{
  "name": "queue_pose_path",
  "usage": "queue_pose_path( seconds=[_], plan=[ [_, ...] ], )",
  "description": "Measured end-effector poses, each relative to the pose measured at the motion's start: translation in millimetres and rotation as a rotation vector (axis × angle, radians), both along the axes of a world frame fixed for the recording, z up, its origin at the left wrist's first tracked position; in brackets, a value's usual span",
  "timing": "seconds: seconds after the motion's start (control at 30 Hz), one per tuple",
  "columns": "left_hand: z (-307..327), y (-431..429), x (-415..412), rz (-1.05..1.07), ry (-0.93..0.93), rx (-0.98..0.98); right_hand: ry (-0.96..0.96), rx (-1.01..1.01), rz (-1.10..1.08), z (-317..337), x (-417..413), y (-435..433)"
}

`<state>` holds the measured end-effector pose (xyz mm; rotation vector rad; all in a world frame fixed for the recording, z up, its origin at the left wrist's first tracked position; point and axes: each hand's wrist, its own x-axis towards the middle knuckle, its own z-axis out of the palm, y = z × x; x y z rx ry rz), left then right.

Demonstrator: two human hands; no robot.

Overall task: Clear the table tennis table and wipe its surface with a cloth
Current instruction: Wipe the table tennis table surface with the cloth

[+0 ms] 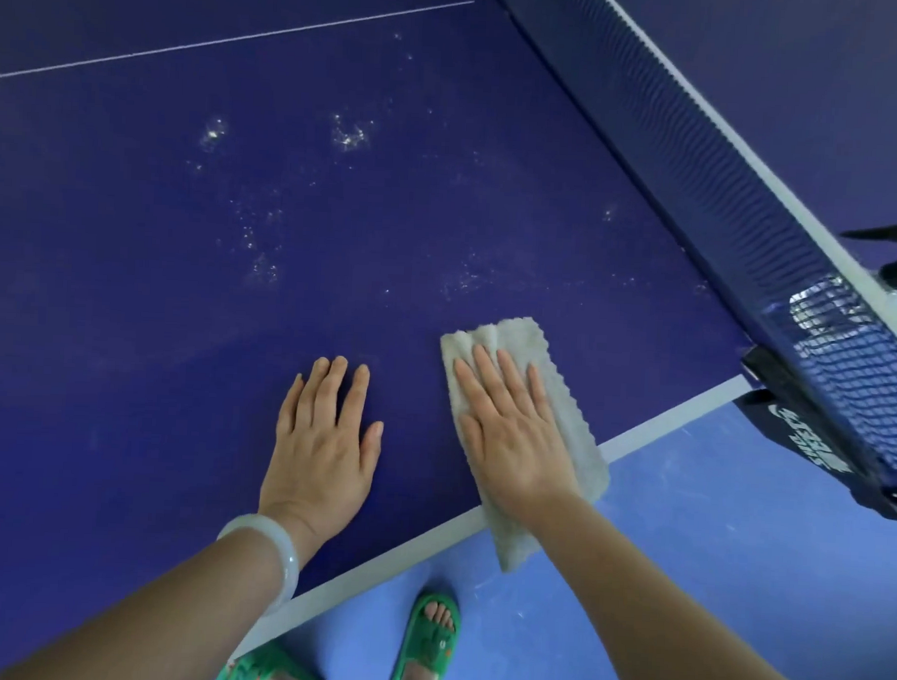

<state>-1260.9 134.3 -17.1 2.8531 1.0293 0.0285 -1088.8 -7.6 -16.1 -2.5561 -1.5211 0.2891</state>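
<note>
The cloth (516, 337), off-white and nubbly, is folded into a long strip and lies under the right hand (509, 440), which presses it flat with straight fingers. Its long axis runs away from the person, roughly in line with those fingers. The near end hangs over the white-lined edge of the tabletop (181, 287) (palm and forearm hide its middle). Just left, the left hand (324, 437) rests open, palm down, on the smooth dark-blue surface, with a pale glassy bangle (284, 551) at the wrist. Beyond the fingertips glint white speckles (350, 135); whether they are wet or dusty is hard to tell. Right of both hands stands the mesh net (701, 160).
</note>
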Motion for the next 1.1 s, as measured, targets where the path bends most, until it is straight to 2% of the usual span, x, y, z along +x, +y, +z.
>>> queue_pose_path(
  seconds=[0.13, 0.27, 0.33, 0.43, 0.5, 0.57, 0.67, 0.73, 0.87, 1.1],
  plan=[
    [2.0, -1.7, 0.1, -0.021, -0.046, -0.025, -0.051, -0.028, -0.261, -3.6, 55.6, -29.4],
    [8.9, -15.0, 41.2, -0.163, -0.146, -0.064, 0.011, -0.021, -0.497, -3.3, 88.6, -1.3],
    [7.8, -21.9, 73.4, -0.255, -0.135, -0.079, 0.008, 0.001, -0.446, -0.5, 84.6, 2.4],
    [2.3, -27.3, 102.5, -0.29, -0.016, -0.067, -0.018, 0.009, -0.249, -0.4, 82.0, -24.9],
    [-0.8, -28.7, 105.2, -0.271, 0.017, -0.049, -0.019, -0.016, -0.326, -3.7, 99.0, -47.9],
    [0.2, -29.4, 103.8, -0.268, 0.024, -0.048, -0.013, -0.055, -0.517, -6.0, 122.6, -59.6],
    [1.6, -29.0, 105.2, -0.262, 0.033, -0.043, -0.012, -0.099, -0.672, -6.2, 154.2, -48.3],
    [0.8, -29.1, 105.1, -0.264, 0.032, -0.038, 0.002, -0.113, -0.677, -3.0, 161.9, -37.4],
    [1.4, -30.1, 104.5, -0.267, 0.044, -0.034, -0.006, -0.095, -0.54, -2.9, 161.2, -46.8],
    [1.7, -30.8, 106.0, -0.263, 0.025, -0.038, -0.037, -0.097, -0.717, -4.7, 219.1, -33.4]
  ],
)
